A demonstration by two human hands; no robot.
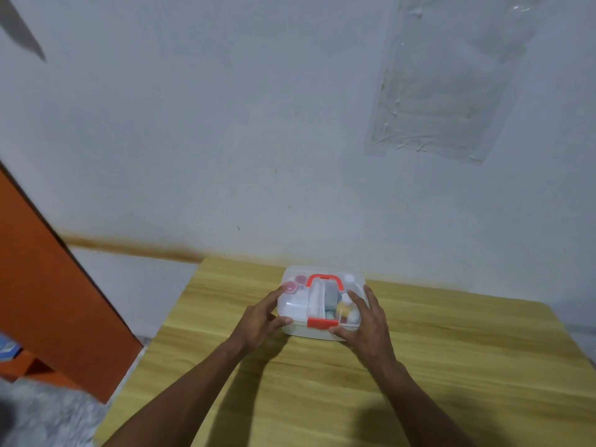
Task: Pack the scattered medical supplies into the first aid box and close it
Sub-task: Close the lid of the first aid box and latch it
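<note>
Already tabletop (419,366) lay bare of loose supplies; first aid box (322,304) sat near far edge, by wall, lid down, long axis left-right, red latch (322,322) facing person, red handle (323,280) flat on lid. Left hand (263,321) spread on left end, right hand (366,321) spread on right end. Judged best: press lid evenly, then thumb latch until seated.
</note>
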